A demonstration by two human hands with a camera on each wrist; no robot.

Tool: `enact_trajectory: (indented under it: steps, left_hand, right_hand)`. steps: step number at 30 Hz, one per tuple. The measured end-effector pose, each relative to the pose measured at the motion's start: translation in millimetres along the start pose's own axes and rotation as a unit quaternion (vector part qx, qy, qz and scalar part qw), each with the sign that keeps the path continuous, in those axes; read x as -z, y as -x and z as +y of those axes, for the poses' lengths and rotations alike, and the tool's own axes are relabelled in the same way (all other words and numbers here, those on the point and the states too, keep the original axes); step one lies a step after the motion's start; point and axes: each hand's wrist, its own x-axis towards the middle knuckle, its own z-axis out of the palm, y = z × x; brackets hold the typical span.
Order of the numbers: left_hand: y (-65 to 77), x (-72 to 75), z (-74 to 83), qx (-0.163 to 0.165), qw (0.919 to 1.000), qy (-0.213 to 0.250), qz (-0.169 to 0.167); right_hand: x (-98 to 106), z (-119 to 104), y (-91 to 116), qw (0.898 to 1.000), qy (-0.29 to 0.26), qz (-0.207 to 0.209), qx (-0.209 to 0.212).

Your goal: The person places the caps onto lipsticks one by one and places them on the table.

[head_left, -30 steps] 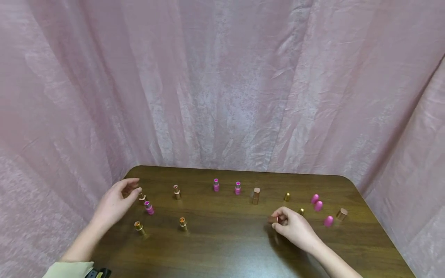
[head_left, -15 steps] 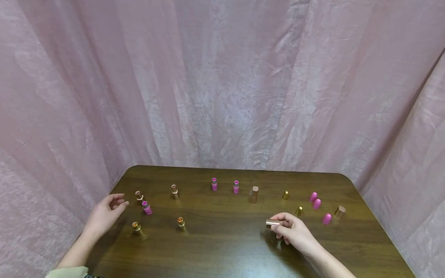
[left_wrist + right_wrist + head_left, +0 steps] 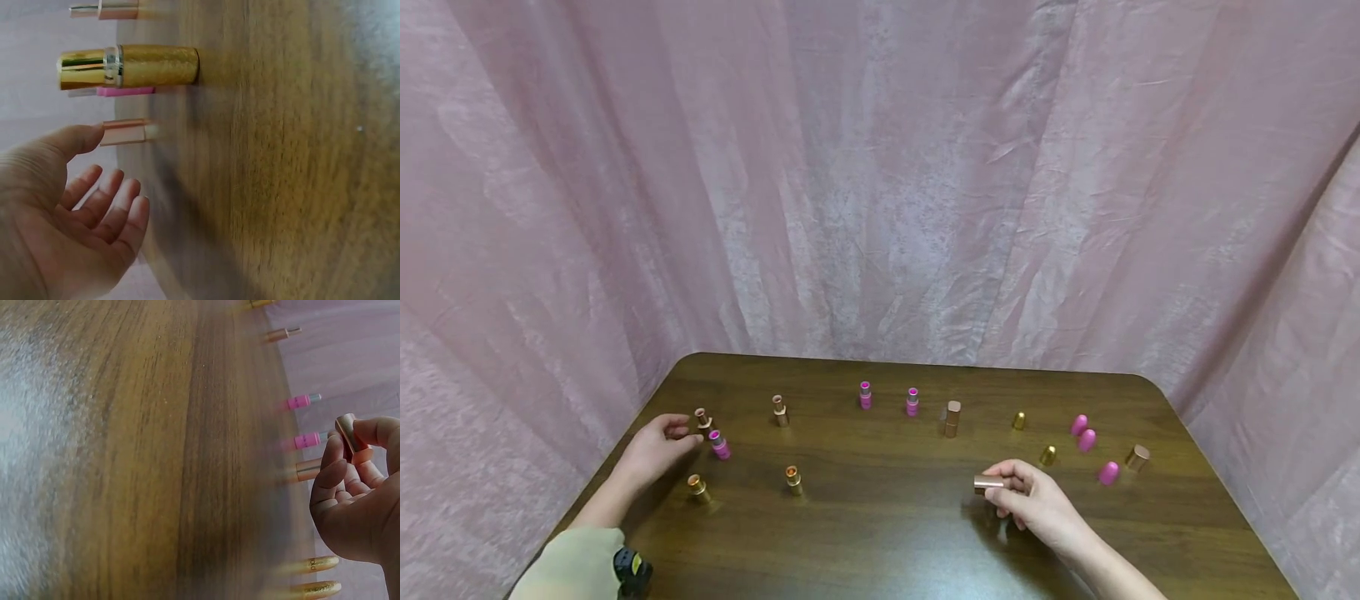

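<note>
My right hand (image 3: 1033, 504) pinches a rose-gold lipstick cap (image 3: 987, 483) between thumb and fingers, held sideways over the table; the right wrist view shows the cap (image 3: 354, 439) at the fingertips. My left hand (image 3: 655, 448) is at the table's left side, fingers loosely bent and holding nothing. Its fingertips are right by an uncapped rose-gold lipstick (image 3: 703, 420), which the thumb tip overlaps in the left wrist view. Just in front of that stands an uncapped pink lipstick (image 3: 720, 446). A gold lipstick (image 3: 128, 67) is upright nearer the wrist.
More uncapped lipsticks stand around: rose-gold (image 3: 780, 411), gold (image 3: 793, 480), and pink ones (image 3: 866, 395) at the back. A capped rose-gold lipstick (image 3: 952, 419) is right of centre. On the right are gold caps (image 3: 1048, 455), pink caps (image 3: 1108, 473) and a rose-gold cap (image 3: 1138, 457).
My left hand first drew back left from the rose-gold lipstick, then moved right to it again. The right hand keeps its cap, which has tilted slightly and shifted a little nearer.
</note>
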Motion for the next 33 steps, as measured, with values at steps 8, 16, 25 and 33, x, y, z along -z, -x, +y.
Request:
enact_trajectory:
  steps: [8,16,25,33]
  left_hand:
    - [-11.2,-7.0,-6.5,-0.003,0.9998,-0.010,-0.016]
    - [-16.2,-12.0,-9.7,-0.014,0.9995,-0.026,0.005]
    - [-17.9,-17.0,-12.3,-0.025,0.9987,-0.041,0.018]
    - [-19.0,-11.0,-14.9,-0.013,0.9986,-0.038,0.036]
  right_hand:
    - [1,3,1,1.000,-0.002,-0.007,0.000]
    - [0,2,1,1.000,0.011,0.004,-0.017]
    - [0,2,3,1.000,0.013,0.002,-0.020]
    - [2,2,4,1.000,0.006,0.003,-0.015]
